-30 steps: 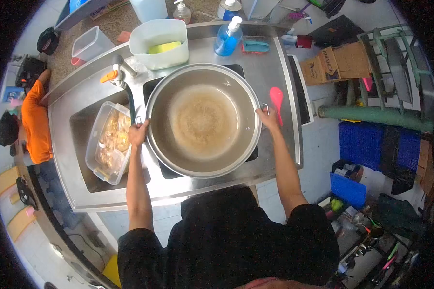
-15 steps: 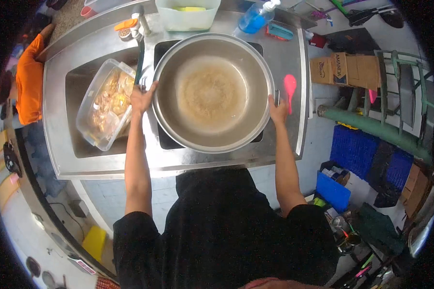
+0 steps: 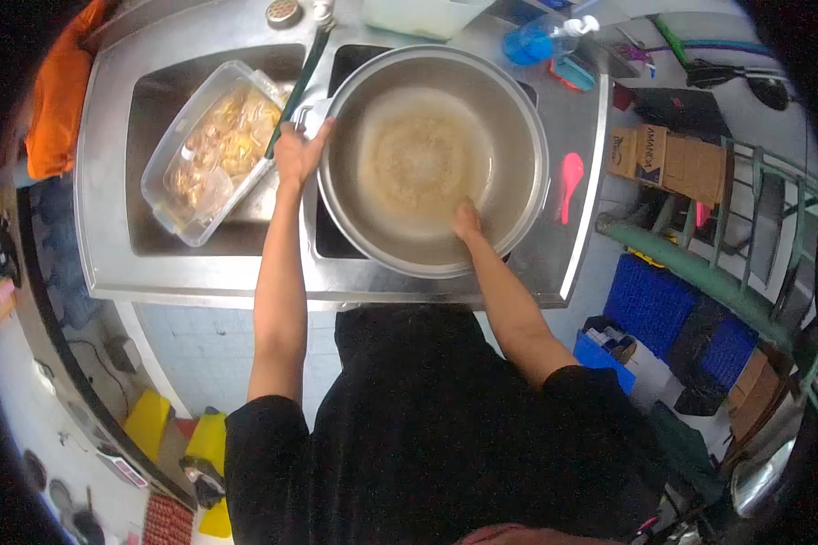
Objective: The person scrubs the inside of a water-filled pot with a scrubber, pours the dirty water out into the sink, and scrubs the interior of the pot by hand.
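A large round metal pot (image 3: 518, 195) stands on the counter to the right of the sink, its inside tinted brownish at the bottom. At its left handle, my left hand (image 3: 300, 154) is closed, with the thumb against the rim. A dark green hose (image 3: 307, 74) runs down from the tap beside that hand. My right hand (image 3: 466, 221) is inside the pot near its front wall; its fingers are mostly hidden, and nothing shows in it. Left of the pot, a clear plastic tub (image 3: 168, 173) holds pale yellow and brownish pieces in the sink.
The steel sink (image 3: 141, 213) is set into the counter. A pink spoon (image 3: 570, 186) lies right of the pot. A blue soap bottle (image 3: 529, 44), a sponge or brush (image 3: 573, 74) and a translucent container (image 3: 427, 16) stand behind. Cardboard boxes (image 3: 691, 163) and a green metal frame (image 3: 700, 263) are at right.
My right hand has left the pot's right handle and moved into the pot. My left hand stays at the left handle. The view has shifted, moving the pot slightly up and right.
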`<state>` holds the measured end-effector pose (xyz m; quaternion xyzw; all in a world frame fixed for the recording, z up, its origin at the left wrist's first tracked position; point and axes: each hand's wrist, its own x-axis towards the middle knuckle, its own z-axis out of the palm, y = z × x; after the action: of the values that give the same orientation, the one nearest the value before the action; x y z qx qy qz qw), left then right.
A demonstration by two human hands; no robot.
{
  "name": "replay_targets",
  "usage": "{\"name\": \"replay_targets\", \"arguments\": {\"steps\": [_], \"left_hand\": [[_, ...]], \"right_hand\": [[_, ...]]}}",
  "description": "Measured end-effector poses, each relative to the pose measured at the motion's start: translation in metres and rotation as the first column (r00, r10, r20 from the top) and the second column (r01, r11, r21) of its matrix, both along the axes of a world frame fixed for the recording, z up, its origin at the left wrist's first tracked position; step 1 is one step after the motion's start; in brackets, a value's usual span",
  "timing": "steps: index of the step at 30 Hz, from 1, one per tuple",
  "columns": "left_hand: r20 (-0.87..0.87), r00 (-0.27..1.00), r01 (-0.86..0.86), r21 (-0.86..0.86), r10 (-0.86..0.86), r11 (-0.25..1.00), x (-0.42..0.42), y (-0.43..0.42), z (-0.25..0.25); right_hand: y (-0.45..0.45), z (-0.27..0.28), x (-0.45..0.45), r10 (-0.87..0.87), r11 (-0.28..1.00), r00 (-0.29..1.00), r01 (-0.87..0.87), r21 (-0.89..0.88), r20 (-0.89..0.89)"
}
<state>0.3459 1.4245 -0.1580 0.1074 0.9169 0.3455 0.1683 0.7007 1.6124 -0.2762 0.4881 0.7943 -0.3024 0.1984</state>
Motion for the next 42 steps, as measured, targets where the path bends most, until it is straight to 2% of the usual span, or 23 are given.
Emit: {"name": "replay_targets", "arguments": {"steps": [3, 5, 8, 9, 11, 13, 14, 17, 20, 22, 24, 26, 29, 32, 33, 35, 36, 37, 38, 39, 41, 42], "left_hand": [[0.081, 0.997, -0.007, -0.018, 0.008, 1.0, 0.0, 0.0, 0.008], [0.106, 0.994, -0.013, -0.016, 0.014, 1.0, 0.0, 0.001, 0.01], [0.076, 0.997, -0.011, 0.014, 0.009, 1.0, 0.001, 0.0, 0.01], [0.053, 0.999, -0.003, 0.01, 0.002, 1.0, 0.001, 0.0, 0.009], [0.021, 1.0, 0.0, -0.005, 0.0, 1.0, 0.0, -0.002, 0.004], [0.002, 1.0, -0.02, -0.007, 0.02, 1.0, 0.002, 0.0, -0.001], [0.071, 0.997, -0.019, 0.012, 0.018, 1.0, 0.002, 0.001, 0.01], [0.034, 0.999, -0.012, 0.045, 0.01, 0.999, 0.002, -0.001, 0.013], [0.031, 0.999, -0.012, 0.045, 0.01, 0.999, 0.001, -0.001, 0.006], [0.006, 1.0, -0.011, 0.054, 0.01, 0.998, 0.002, -0.001, 0.002], [0.018, 1.0, -0.015, 0.051, 0.015, 0.999, 0.001, 0.0, 0.006], [0.027, 1.0, -0.018, 0.053, 0.017, 0.998, 0.003, 0.0, 0.005], [0.027, 1.0, -0.004, 0.058, 0.002, 0.998, 0.003, -0.002, 0.004], [0.019, 1.0, 0.013, 0.053, -0.014, 0.998, 0.001, -0.002, 0.006], [0.01, 1.0, 0.008, 0.053, -0.009, 0.999, 0.003, -0.003, 0.005], [-0.015, 1.0, -0.004, 0.062, 0.005, 0.998, 0.002, 0.0, 0.004], [0.014, 1.0, 0.0, 0.032, -0.001, 1.0, 0.002, 0.0, 0.002], [0.042, 0.999, 0.005, 0.023, -0.006, 1.0, 0.002, -0.001, 0.003], [0.066, 0.998, 0.006, 0.019, -0.008, 1.0, 0.001, -0.001, 0.005], [0.089, 0.996, 0.004, 0.015, -0.006, 1.0, 0.0, -0.001, 0.008], [0.081, 0.997, -0.005, 0.033, 0.003, 0.999, 0.003, 0.0, 0.008], [0.085, 0.996, -0.003, 0.023, 0.001, 1.0, 0.002, 0.0, 0.011]], "right_hand": [[-0.038, 0.016, -0.016, 0.058, 0.997, 0.996, -0.055, -0.052, 0.068], [-0.045, 0.048, -0.034, 0.078, 0.992, 0.994, -0.069, -0.107, 0.08], [-0.019, 0.057, -0.02, 0.156, 0.988, 0.986, -0.155, -0.025, 0.062], [-0.02, 0.056, -0.022, 0.135, 0.989, 0.988, -0.13, -0.07, 0.07], [-0.036, 0.088, -0.039, 0.077, 0.984, 0.992, -0.061, -0.165, 0.096], [-0.049, 0.019, -0.025, 0.06, 0.958, 0.982, -0.107, -0.266, -0.179], [-0.051, -0.006, -0.021, 0.037, 0.943, 0.948, -0.138, -0.304, -0.317], [-0.035, 0.036, -0.048, 0.016, 1.0, 0.968, -0.018, -0.006, -0.25], [0.008, 0.043, -0.041, -0.078, 0.995, 0.996, 0.08, 0.051, -0.038], [-0.025, 0.031, -0.037, 0.097, 0.99, 0.993, -0.09, 0.105, -0.063], [-0.056, 0.031, -0.048, 0.148, 0.989, 0.977, -0.15, 0.003, -0.151], [-0.074, 0.041, -0.064, 0.038, 0.956, 0.956, -0.119, -0.268, -0.291], [-0.033, 0.05, -0.069, -0.089, 0.993, 0.968, 0.067, -0.099, -0.233], [0.002, 0.038, -0.059, -0.083, 0.981, 0.986, 0.106, -0.164, 0.144], [-0.017, 0.023, -0.053, 0.147, 0.988, 0.987, -0.143, -0.067, 0.071], [-0.065, 0.016, -0.056, 0.404, 0.913, 0.908, -0.408, -0.009, -0.111], [-0.088, 0.026, -0.06, 0.409, 0.898, 0.883, -0.434, -0.068, -0.231], [-0.095, 0.0, -0.058, 0.26, 0.889, 0.882, -0.378, -0.258, -0.393], [-0.103, 0.002, -0.071, 0.074, 0.825, 0.864, -0.334, -0.457, -0.497], [-0.083, 0.009, -0.079, 0.192, 0.858, 0.921, -0.326, -0.397, -0.34], [-0.048, 0.095, -0.133, 0.421, 0.867, 0.907, -0.39, -0.311, 0.036], [-0.021, 0.071, -0.127, 0.321, 0.931, 0.944, -0.329, -0.157, -0.076]]}}
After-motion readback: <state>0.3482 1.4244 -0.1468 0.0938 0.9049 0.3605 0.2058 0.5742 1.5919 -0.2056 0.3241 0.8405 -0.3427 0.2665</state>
